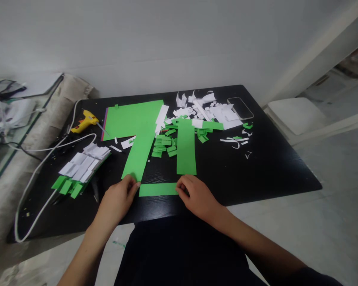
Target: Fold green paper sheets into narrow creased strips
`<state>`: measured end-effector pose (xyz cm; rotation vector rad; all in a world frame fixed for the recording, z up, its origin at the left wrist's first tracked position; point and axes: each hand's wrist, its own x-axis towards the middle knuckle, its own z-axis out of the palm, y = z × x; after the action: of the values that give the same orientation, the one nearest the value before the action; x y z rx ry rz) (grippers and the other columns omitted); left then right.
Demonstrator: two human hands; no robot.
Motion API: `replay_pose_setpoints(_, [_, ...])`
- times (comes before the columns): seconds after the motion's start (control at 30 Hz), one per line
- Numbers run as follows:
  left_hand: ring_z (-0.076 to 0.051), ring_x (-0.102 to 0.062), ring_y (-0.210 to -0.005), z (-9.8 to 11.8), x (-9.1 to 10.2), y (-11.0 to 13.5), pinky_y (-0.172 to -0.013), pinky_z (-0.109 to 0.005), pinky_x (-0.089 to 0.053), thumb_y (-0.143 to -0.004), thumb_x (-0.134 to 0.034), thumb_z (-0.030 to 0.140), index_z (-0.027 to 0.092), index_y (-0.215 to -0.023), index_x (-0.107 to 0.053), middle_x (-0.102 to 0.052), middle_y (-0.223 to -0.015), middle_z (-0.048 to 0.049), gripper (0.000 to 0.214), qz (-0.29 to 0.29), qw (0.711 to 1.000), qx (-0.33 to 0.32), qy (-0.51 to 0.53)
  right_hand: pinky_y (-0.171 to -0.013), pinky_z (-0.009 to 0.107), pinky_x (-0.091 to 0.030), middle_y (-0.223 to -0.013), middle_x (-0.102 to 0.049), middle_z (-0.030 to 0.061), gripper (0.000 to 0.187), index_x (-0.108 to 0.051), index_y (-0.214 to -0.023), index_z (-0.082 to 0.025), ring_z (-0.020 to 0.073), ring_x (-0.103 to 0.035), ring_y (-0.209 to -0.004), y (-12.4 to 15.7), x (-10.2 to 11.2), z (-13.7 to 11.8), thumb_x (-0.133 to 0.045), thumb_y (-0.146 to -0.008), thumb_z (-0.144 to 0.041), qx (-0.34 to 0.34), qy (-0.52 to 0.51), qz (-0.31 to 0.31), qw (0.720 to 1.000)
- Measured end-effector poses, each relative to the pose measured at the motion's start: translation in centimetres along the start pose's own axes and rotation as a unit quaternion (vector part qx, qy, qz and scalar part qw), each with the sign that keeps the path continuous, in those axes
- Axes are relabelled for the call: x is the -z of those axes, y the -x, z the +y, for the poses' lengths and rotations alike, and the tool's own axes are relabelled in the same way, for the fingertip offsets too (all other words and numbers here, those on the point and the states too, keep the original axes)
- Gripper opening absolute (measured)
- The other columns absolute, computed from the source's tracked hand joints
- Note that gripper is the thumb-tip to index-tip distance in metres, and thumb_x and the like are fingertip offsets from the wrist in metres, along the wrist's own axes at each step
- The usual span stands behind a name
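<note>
Phone, pale rim, dk face, flat, upper R of ctr, nr back R corner of blk table. White seat-like slab, R side, abt mid-ht. Pale wall across top. White cord loops lower L. White sheet upper L, details blurry. Pale flr lower R.

"Where did the camera sit?"

"On the person's head, I saw, facing forward and down over the lap."

"And how near was it?"

"Near: the left hand and right hand showed low in its single view, the counter stretched across the middle, and the wall filled the top."
</note>
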<state>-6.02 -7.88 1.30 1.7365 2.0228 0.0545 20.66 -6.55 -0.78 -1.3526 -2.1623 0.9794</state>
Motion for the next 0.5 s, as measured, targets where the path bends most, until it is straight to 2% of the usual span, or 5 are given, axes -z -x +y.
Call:
replay_pose_setpoints(0.33, [-0.023, -0.067, -0.071, -0.71, -0.35, -0.17, -0.066, -0.031, -0.041, -0.095, -0.046, 0.045, 0.026, -0.084, -0.053, -0.066, -0.073, -0.0007, 0.023, 0.010, 0.998, -0.030, 0.056, -0.073, 0.031, -0.047, -0.090, -0.064, 0.0033, 0.016, -0.059, -0.087, -0.020, 0.0181, -0.060, -0.082, -0.05, -0.01, -0.09, -0.061, -0.092, -0.005, 0.002, 0.014, -0.003, 1.000])
replay_pose_setpoints(0.4, [-0.023, -0.067, -0.071, -0.73, -0.36, -0.18, -0.066, -0.031, -0.040, -0.094, -0.046, 0.046, 0.026, -0.084, -0.053, -0.065, -0.074, -0.0008, 0.023, 0.008, 0.998, -0.027, 0.062, -0.077, 0.033, -0.050, -0.096, -0.066, 0.0056, 0.014, -0.065, -0.099, -0.018, 0.0195, -0.062, -0.087, 0.04, -0.01, -0.12, -0.059, -0.096, -0.007, 0.013, 0.025, -0.008, 1.000])
replay_pose_setpoints(0.5, [-0.023, -0.066, -0.069, -0.67, -0.33, -0.15, -0.066, -0.031, -0.040, -0.094, -0.046, 0.046, 0.026, -0.083, -0.052, -0.064, -0.072, -0.0006, 0.024, 0.008, 0.997, -0.028, 0.073, -0.082, 0.036, -0.053, -0.102, -0.065, 0.0083, 0.031, -0.068, -0.126, -0.019, 0.0220, -0.063, -0.094, 0.25, -0.04, -0.17, -0.055, -0.100, -0.010, 0.031, 0.052, -0.016, 0.998])
